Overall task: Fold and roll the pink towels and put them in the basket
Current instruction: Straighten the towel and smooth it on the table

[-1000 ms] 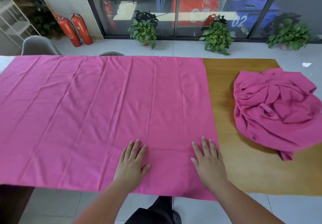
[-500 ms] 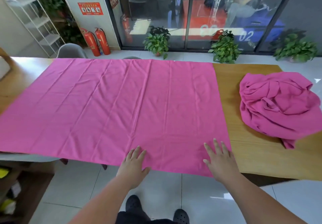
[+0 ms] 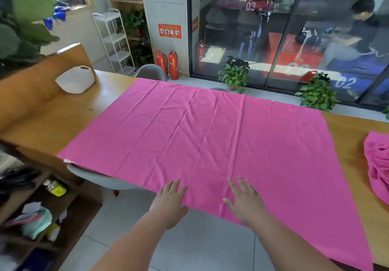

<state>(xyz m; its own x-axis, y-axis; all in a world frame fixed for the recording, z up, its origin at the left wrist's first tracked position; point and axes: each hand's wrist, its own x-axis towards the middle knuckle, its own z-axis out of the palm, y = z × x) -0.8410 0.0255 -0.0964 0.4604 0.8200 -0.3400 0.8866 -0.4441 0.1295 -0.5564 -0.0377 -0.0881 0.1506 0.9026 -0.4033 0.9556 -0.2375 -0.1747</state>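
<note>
Basket: a white basket (image 3: 74,80) stands at the far left end of the wooden table (image 3: 63,119), well apart from the cloth.
Spread towel: a pink towel (image 3: 210,140) lies flat across the tabletop, its near edge hanging over the table's edge.
Left hand (image 3: 169,203): released, fingers straight, fingertips resting on the towel's near edge.
Right hand (image 3: 245,204): released, fingers spread flat on the towel beside the left.
Crumpled towel (image 3: 379,165): heaped at the table's right edge, apart from the spread one.
</note>
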